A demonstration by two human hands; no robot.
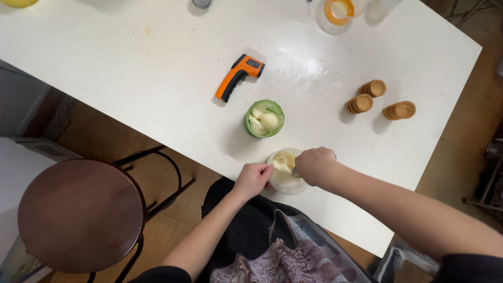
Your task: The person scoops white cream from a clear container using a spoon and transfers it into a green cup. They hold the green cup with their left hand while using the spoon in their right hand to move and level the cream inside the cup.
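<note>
Clear tub [285, 184] of pale ice cream sits at near table [131, 68] edge. Your left hand [252, 180] pinches its rim; right hand [314, 165] fist-closed on a scoop handle, prob. Tub's light, slick w/ cold; contents soft—brace low on wall.

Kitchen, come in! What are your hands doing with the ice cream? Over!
Left hand steadying clear tub of pale ice cream at table edge. Right hand gripping spoon in tub. Green cup just behind, three cones off right.

Bright overhead light, tabletop glare [309, 68], soft shadows
</note>
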